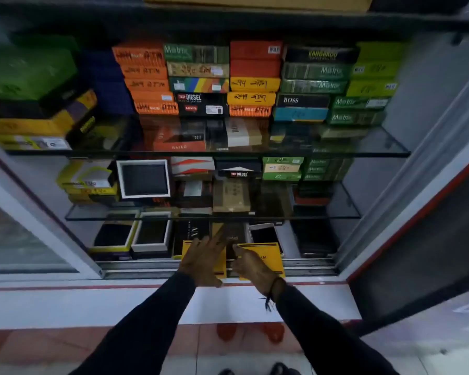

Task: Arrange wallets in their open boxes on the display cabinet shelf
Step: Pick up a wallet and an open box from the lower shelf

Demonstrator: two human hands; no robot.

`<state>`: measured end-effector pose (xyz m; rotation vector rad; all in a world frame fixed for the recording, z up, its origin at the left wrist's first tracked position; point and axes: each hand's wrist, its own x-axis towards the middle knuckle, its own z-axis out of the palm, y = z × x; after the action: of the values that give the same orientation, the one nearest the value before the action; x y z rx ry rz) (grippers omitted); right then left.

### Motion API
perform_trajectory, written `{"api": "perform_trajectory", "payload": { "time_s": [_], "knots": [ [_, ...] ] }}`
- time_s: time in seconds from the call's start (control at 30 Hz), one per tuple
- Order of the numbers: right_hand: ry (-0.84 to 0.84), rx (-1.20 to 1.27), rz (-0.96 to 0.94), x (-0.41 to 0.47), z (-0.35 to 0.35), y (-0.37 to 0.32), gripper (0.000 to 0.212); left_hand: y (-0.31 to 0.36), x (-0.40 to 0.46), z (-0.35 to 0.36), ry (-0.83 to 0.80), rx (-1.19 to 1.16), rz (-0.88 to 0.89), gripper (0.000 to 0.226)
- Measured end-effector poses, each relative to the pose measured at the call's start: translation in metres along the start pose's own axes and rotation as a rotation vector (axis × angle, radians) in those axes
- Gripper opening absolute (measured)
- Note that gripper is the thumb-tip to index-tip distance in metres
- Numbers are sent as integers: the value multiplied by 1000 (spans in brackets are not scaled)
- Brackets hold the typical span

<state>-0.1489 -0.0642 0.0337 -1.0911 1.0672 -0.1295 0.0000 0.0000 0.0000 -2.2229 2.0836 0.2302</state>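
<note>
low in the cabinet, on the bottom shelf (pixel 290 239), both of the person's hands reach in side by side. the left hand (pixel 203 259) lies flat and spread, fingers fanned wide, palm down on a yellow box (pixel 220 263) at the front of the shelf; it holds nothing. the right hand (pixel 251 262) is loosely open too, forefinger extended and pointing inward, resting on a second yellow box (pixel 268 255) just beside the first. whether either yellow piece is a lid or a tray cannot be told from here.

between the two hands, just past the fingertips, sits a dark wallet (pixel 232 235), set deeper in the shelf than the yellow boxes. its long axis seems to run front to back, away from the person, though blur makes its edges hard to fix. it lies forward of both hands, roughly on the midline, and the right forefinger appears the nearer of the two.

to the left, two open boxes, a yellow-rimmed tray (pixel 114 236) and a white-rimmed tray (pixel 152 232), already show dark wallets inside. judging by this, the likely next step is squaring the middle wallet within its box, a short push or nudge along that front-to-back line, which the right hand looks best placed to give.
</note>
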Motion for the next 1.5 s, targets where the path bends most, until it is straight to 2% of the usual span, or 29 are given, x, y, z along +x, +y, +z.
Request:
{"api": "perform_trajectory", "payload": {
  "time_s": [0.03, 0.13, 0.27, 0.3, 0.4, 0.5, 0.57, 0.67, 0.8, 0.9, 0.97, 1.1, 1.2, 1.3, 1.4, 1.5],
  "knots": [
    [-32, 34, 20, 4, 4, 2, 35, -2, 5, 3, -53, 19, -26, 128],
    [-42, 74, 114, 13, 14, 7, 42, -11, 16, 12, -44, 14, -69, 133],
    [81, -16, 108, 46, 19, 23, 50, -19, 22, -2, -9, -109, -12, 133],
    [110, -65, 83, 48, 19, 23, 47, -22, 19, -7, 7, -158, 2, 131],
    [194, -264, 16, 47, 21, 21, 22, -37, 7, -22, 37, -407, -1, 119],
    [361, -415, -87, 42, 23, 17, 12, -60, -12, -36, 45, -667, -38, 111],
    [393, -359, -122, 40, 21, 17, 16, -77, -28, -40, 38, -792, -69, 109],
    [340, -245, -111, 38, 10, 15, 33, -99, -54, -37, 33, -1009, -158, 106],
    [296, -171, -127, 29, -3, 14, 24, -110, -84, -15, 21, -1308, -288, 107],
    [233, -89, -117, 24, -1, 14, 11, -103, -92, 3, -1, -1410, -322, 105],
    [267, -166, -121, 28, 6, 15, 17, -99, -87, 15, 31, -1405, -362, 106],
    [372, -480, -83, 36, 21, 15, 27, -97, -76, 31, 66, -1253, -412, 109],
    [368, -634, -91, 40, 33, 15, 32, -91, -69, 43, 12, -1132, -408, 99],
    [348, -812, -189, 42, 43, 19, 47, -79, -62, 54, 7, -1029, -393, 87],
    [349, -877, -304, 45, 45, 25, 43, -71, -59, 60, 39, -1002, -383, 81],
    [269, -929, -283, 51, 48, 27, 36, -70, -60, 65, 117, -1011, -396, 84]
  ]
}}
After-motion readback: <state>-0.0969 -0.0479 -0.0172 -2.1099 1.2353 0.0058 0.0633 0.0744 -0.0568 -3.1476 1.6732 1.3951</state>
